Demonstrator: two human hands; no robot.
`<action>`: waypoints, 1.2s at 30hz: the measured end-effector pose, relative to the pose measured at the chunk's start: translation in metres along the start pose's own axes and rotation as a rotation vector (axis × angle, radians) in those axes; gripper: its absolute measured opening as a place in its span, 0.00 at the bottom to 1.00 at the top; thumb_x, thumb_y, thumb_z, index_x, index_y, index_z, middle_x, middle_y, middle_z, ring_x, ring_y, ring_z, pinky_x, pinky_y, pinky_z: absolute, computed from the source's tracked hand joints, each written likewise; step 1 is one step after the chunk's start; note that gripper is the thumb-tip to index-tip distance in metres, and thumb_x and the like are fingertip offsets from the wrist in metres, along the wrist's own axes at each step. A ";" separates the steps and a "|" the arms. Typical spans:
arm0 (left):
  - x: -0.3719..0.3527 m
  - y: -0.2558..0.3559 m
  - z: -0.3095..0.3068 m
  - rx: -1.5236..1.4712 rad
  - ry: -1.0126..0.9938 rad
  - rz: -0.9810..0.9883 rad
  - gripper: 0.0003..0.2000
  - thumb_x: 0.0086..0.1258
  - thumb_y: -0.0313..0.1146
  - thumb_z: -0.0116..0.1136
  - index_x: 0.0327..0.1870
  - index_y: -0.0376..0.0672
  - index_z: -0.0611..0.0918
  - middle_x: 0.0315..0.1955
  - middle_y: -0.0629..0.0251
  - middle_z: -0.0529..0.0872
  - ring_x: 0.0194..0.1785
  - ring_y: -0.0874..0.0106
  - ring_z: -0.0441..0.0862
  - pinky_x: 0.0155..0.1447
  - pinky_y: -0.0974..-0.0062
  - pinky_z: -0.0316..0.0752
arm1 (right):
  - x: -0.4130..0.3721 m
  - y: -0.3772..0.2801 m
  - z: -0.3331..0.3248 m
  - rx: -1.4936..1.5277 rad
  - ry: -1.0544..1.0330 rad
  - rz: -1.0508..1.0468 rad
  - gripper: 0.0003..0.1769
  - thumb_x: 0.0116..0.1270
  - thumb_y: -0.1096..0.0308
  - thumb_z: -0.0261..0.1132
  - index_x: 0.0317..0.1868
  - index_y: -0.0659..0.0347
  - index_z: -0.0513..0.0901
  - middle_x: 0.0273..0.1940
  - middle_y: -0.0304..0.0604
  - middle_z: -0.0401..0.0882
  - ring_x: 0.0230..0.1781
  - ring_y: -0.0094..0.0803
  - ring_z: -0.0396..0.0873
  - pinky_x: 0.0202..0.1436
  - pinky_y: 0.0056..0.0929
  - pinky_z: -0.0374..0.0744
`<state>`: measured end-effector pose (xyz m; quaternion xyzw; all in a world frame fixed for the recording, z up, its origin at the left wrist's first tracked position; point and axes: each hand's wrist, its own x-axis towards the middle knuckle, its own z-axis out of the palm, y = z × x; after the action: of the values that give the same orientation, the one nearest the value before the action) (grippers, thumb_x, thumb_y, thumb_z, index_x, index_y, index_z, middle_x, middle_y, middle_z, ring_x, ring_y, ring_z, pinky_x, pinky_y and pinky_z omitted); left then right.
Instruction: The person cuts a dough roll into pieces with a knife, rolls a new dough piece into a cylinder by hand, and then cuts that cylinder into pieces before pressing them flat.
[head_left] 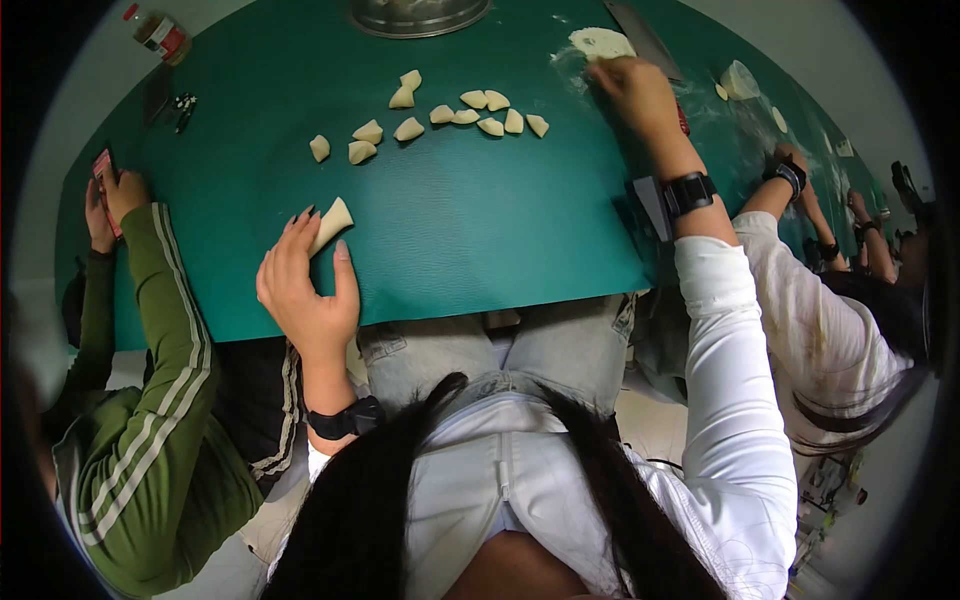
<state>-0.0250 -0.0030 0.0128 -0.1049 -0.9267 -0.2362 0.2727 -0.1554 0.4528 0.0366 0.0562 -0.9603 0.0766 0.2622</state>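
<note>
My left hand (310, 275) is curled around a short dough roll (333, 225) near the table's front edge, its wider cut end showing past the fingers. At the far right, my right hand (640, 95) is bent down with its fingers together beside a white flour heap (602, 42). Whatever its fingertips pinch is hidden. A cleaver (645, 40) lies beyond that hand, its red handle partly behind my wrist. Several cut dough pieces (408, 129) are scattered over the middle of the green table (480, 230).
A metal pan (418, 18) stands at the back edge. A jar (158, 35) is at the back left. On the left, a person in green sleeves holds a pink object (104, 170). Rightward, another person's arm (780, 195) rests near a clear plastic cup (739, 80).
</note>
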 end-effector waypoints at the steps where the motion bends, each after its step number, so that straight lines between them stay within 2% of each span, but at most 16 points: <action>1: 0.001 0.000 0.000 0.000 -0.004 -0.004 0.16 0.71 0.34 0.66 0.59 0.44 0.86 0.59 0.63 0.90 0.67 0.60 0.84 0.72 0.60 0.67 | -0.007 -0.010 -0.004 0.024 -0.061 0.008 0.17 0.72 0.55 0.71 0.53 0.57 0.91 0.53 0.53 0.89 0.52 0.53 0.86 0.54 0.44 0.84; 2: 0.002 -0.001 0.000 0.000 -0.004 0.000 0.16 0.71 0.34 0.66 0.59 0.44 0.86 0.59 0.63 0.90 0.67 0.60 0.84 0.72 0.60 0.67 | -0.011 -0.017 -0.006 0.047 -0.122 0.013 0.18 0.72 0.56 0.70 0.55 0.56 0.91 0.57 0.53 0.88 0.57 0.52 0.85 0.58 0.44 0.84; 5: 0.002 -0.002 0.000 0.003 -0.009 -0.004 0.16 0.71 0.34 0.65 0.59 0.43 0.86 0.60 0.63 0.90 0.67 0.59 0.83 0.72 0.60 0.67 | -0.019 -0.018 -0.008 -0.058 0.114 -0.127 0.25 0.75 0.53 0.67 0.65 0.58 0.85 0.68 0.53 0.82 0.71 0.51 0.77 0.73 0.45 0.77; 8: 0.003 -0.001 0.001 0.004 -0.022 -0.007 0.16 0.72 0.34 0.65 0.59 0.43 0.86 0.60 0.63 0.90 0.68 0.59 0.83 0.72 0.61 0.67 | -0.023 0.000 0.013 0.079 -0.072 -0.085 0.32 0.77 0.51 0.64 0.73 0.61 0.77 0.77 0.51 0.72 0.81 0.48 0.66 0.84 0.47 0.63; 11: 0.003 -0.002 0.000 -0.011 -0.021 -0.003 0.16 0.72 0.34 0.65 0.59 0.44 0.86 0.60 0.63 0.89 0.68 0.59 0.83 0.73 0.61 0.67 | -0.021 -0.004 0.013 0.076 -0.212 -0.063 0.34 0.78 0.49 0.62 0.76 0.63 0.74 0.78 0.52 0.71 0.81 0.48 0.65 0.86 0.48 0.59; 17: 0.001 -0.005 0.002 -0.011 -0.019 -0.023 0.18 0.69 0.37 0.66 0.59 0.45 0.86 0.61 0.64 0.89 0.69 0.60 0.83 0.75 0.59 0.65 | -0.047 -0.035 -0.014 -0.024 -0.216 -0.226 0.33 0.79 0.51 0.61 0.75 0.63 0.74 0.78 0.52 0.71 0.81 0.46 0.66 0.85 0.52 0.60; 18: 0.001 -0.005 0.001 -0.007 -0.019 -0.021 0.18 0.69 0.36 0.66 0.59 0.45 0.86 0.61 0.64 0.89 0.68 0.60 0.83 0.75 0.59 0.65 | -0.054 -0.043 -0.020 0.052 -0.191 -0.205 0.28 0.78 0.54 0.63 0.71 0.61 0.80 0.75 0.52 0.76 0.80 0.47 0.68 0.85 0.52 0.62; 21: 0.001 -0.005 0.002 -0.008 -0.017 -0.011 0.18 0.69 0.36 0.65 0.59 0.45 0.86 0.61 0.64 0.89 0.68 0.60 0.83 0.75 0.59 0.65 | -0.064 -0.046 -0.041 0.106 -0.213 -0.218 0.23 0.76 0.56 0.67 0.64 0.59 0.87 0.70 0.51 0.81 0.78 0.48 0.71 0.84 0.52 0.64; 22: 0.001 -0.005 0.002 -0.010 -0.013 -0.008 0.18 0.69 0.36 0.65 0.59 0.45 0.86 0.61 0.64 0.89 0.69 0.60 0.83 0.75 0.60 0.65 | -0.067 -0.045 -0.043 0.170 -0.123 -0.172 0.21 0.73 0.54 0.71 0.58 0.58 0.90 0.65 0.49 0.85 0.76 0.49 0.74 0.81 0.49 0.68; 25: 0.000 -0.004 0.001 0.001 -0.004 -0.008 0.18 0.70 0.36 0.65 0.59 0.45 0.86 0.61 0.64 0.89 0.68 0.61 0.83 0.75 0.60 0.65 | -0.076 -0.060 -0.049 0.171 -0.028 0.067 0.24 0.69 0.52 0.74 0.58 0.59 0.90 0.64 0.49 0.86 0.74 0.47 0.77 0.78 0.44 0.73; 28: -0.001 -0.003 0.001 0.015 -0.006 -0.015 0.18 0.70 0.36 0.65 0.59 0.45 0.86 0.60 0.65 0.89 0.68 0.62 0.83 0.75 0.60 0.65 | -0.082 -0.059 -0.030 0.056 -0.035 0.114 0.27 0.66 0.50 0.77 0.58 0.59 0.90 0.62 0.50 0.87 0.70 0.46 0.80 0.74 0.41 0.77; 31: -0.001 -0.003 0.001 0.011 -0.001 -0.006 0.18 0.70 0.36 0.64 0.60 0.45 0.86 0.60 0.65 0.89 0.68 0.62 0.83 0.75 0.60 0.65 | -0.082 -0.071 -0.024 0.076 -0.021 0.135 0.27 0.67 0.50 0.77 0.60 0.59 0.89 0.60 0.50 0.88 0.65 0.46 0.84 0.71 0.40 0.80; 32: -0.001 -0.003 0.000 0.011 0.000 -0.004 0.17 0.71 0.36 0.65 0.60 0.45 0.86 0.60 0.65 0.89 0.68 0.62 0.83 0.74 0.61 0.65 | -0.082 -0.072 -0.022 0.112 -0.004 0.121 0.24 0.70 0.55 0.75 0.61 0.59 0.88 0.59 0.49 0.89 0.57 0.47 0.88 0.64 0.39 0.84; 35: 0.001 -0.002 -0.001 0.009 0.002 0.005 0.16 0.72 0.35 0.65 0.60 0.46 0.86 0.60 0.65 0.90 0.67 0.61 0.83 0.73 0.61 0.67 | -0.078 -0.084 -0.031 0.340 -0.207 0.332 0.23 0.74 0.65 0.71 0.67 0.58 0.84 0.59 0.50 0.89 0.51 0.43 0.91 0.59 0.35 0.85; 36: 0.000 -0.003 0.000 0.010 0.003 0.005 0.16 0.72 0.35 0.65 0.60 0.46 0.86 0.60 0.65 0.90 0.67 0.61 0.83 0.73 0.61 0.66 | -0.081 -0.085 -0.031 0.415 -0.172 0.300 0.25 0.74 0.68 0.70 0.70 0.57 0.81 0.59 0.50 0.89 0.50 0.41 0.91 0.58 0.34 0.85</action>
<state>-0.0260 -0.0055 0.0119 -0.1055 -0.9273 -0.2309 0.2751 -0.0583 0.3807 0.0315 -0.0277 -0.9403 0.3049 0.1484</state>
